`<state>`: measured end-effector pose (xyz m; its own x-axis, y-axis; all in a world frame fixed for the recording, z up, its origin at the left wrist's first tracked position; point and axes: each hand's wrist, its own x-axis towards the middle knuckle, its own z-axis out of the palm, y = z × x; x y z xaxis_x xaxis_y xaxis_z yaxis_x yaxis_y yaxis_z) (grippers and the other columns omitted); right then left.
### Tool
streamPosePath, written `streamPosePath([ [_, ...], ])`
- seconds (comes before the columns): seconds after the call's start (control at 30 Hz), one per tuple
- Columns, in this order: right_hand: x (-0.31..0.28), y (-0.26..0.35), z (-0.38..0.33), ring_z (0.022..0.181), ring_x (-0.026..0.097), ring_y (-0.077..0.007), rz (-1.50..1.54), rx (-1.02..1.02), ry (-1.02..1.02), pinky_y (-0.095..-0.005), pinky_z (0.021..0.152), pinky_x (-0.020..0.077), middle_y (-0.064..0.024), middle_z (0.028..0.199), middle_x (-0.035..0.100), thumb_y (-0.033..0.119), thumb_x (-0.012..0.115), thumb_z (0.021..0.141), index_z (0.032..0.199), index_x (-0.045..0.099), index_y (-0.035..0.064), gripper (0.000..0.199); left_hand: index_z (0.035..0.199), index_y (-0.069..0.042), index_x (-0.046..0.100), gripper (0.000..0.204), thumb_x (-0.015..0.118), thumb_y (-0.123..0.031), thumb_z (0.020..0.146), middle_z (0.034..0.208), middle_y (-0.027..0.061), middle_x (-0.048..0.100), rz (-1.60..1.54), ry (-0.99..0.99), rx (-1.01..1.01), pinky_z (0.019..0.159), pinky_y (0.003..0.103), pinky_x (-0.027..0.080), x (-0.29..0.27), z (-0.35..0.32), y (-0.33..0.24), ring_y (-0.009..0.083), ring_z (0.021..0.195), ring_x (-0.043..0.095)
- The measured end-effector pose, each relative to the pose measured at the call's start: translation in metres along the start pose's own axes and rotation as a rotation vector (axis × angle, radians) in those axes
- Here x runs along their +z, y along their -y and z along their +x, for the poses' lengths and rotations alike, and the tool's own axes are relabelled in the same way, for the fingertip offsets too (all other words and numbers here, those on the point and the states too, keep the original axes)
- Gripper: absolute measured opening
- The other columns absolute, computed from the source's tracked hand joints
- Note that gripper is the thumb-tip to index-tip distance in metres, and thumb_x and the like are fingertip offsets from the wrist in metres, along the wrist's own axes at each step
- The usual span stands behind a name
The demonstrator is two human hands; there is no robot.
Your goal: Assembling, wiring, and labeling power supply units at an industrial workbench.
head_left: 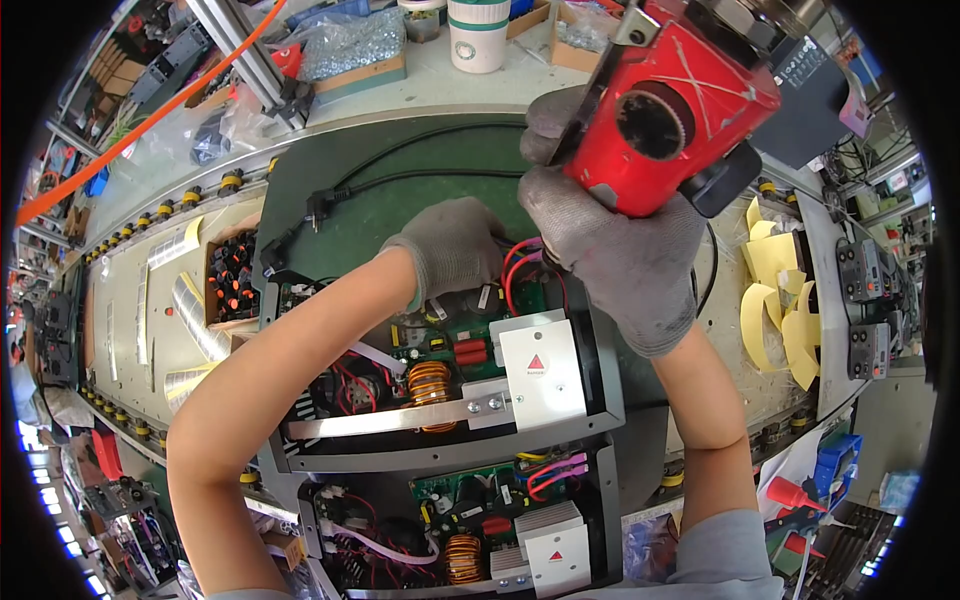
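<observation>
My right hand [625, 255], in a grey glove, is wrapped around a red power tool [700, 120] with a metal head and a black lever, held close to the camera. The tool covers part of the fingers. My left hand [455, 245], also gloved, is curled at the back edge of an open electronics chassis [440, 455], its fingertips and whatever they grip out of sight. Between the two hands run red and purple wires [520, 265]. Inside the chassis are a green circuit board, a copper coil [430, 385] and a white metal plate [543, 372].
A second open chassis [465, 510] stands nearer to me. Behind lies a black power cable [430, 176] on a green board [400, 215]. Left is a box of small black and orange parts [235, 275]; right, yellow strips [780, 300]. An orange hose [150, 120] crosses the upper left.
</observation>
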<state>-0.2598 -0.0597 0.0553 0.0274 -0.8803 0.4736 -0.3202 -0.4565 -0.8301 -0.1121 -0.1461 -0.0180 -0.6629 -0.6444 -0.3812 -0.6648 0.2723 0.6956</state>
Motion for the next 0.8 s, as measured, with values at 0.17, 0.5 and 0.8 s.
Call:
streamPosePath([
  [0.17,0.005,0.001,0.002,0.088,0.053,-0.0158,-0.04,0.002,-0.015,-0.0245,0.078,0.0438,-0.0121,0.102,0.056,0.031,0.044,0.091,0.113,0.051,-0.0029,0.041,0.105,-0.009,0.07,0.03,0.065,-0.025,0.081,0.081,0.012,0.07,-0.047,-0.028,0.081,0.061,0.032,0.056,0.004,0.005,0.022,0.0201,0.066,0.069],
  [0.5,-0.001,-0.014,-0.001,0.071,0.056,-0.0156,-0.286,-0.303,-0.163,-0.0223,0.063,0.045,-0.0129,0.095,0.059,0.023,0.049,0.087,0.108,0.055,-0.0036,0.034,0.105,-0.009,0.07,0.03,0.065,-0.025,0.081,0.082,0.0133,0.07,0.105,-0.003,-0.07,0.061,0.033,0.056,-0.004,-0.007,-0.016,0.0221,0.068,0.069],
  [0.8,-0.004,-0.017,-0.02,0.071,0.057,-0.0161,-0.21,-0.206,-0.186,-0.0237,0.062,0.046,-0.0138,0.096,0.06,0.018,0.05,0.085,0.11,0.054,-0.004,0.033,0.108,-0.008,0.068,0.03,0.064,-0.021,0.081,0.079,0.0116,0.07,-0.263,-0.016,0.022,0.056,0.032,0.057,0.01,0.022,0.03,0.02,0.062,0.068],
])
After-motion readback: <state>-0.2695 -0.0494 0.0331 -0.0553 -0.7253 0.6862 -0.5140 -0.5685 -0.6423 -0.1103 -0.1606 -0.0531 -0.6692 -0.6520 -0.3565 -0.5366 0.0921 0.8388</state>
